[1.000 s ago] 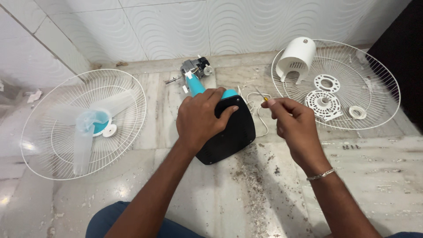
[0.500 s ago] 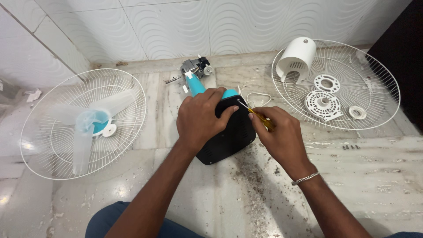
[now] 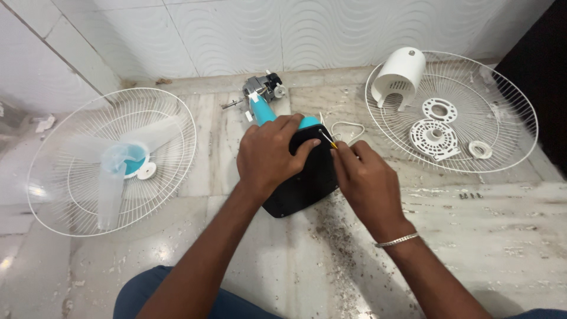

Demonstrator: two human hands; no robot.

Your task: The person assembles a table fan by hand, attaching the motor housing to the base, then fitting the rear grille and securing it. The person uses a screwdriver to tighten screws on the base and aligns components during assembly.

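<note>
Marble floor [image 3: 490, 236] seen from above, gritty dark debris scattered in front of the knees; white wavy-patterned wall tiles [image 3: 236, 35] behind.

Two white wire fan guards are laid flat. Left guard [image 3: 53, 195] carries the translucent blade [image 3: 118, 165] with a teal hub. Right guard [image 3: 514, 106] holds a white motor cover [image 3: 401, 74], a perforated disc [image 3: 434, 139], a ring plate [image 3: 440, 110] and a small ring [image 3: 479, 149].

Black fan base [image 3: 304, 183] is lying centre, between the guards, underside up, joined to a teal neck [image 3: 260, 112] that ends at the bare motor [image 3: 263, 88] near the wall. White cord [image 3: 345, 130] is looped just beside the base.

Left hand [image 3: 269, 156] is pressed flat on the base, fingers curled over its top edge, thumb out to the right. Right hand [image 3: 363, 180] is closed around a screwdriver [image 3: 328, 139]; only the yellow handle end and metal shaft are visible, tip set on the base's upper right corner, just beside the left thumb. A metal bracelet [image 3: 397, 240] is worn on the right wrist.

No labels or packages can be made out.
</note>
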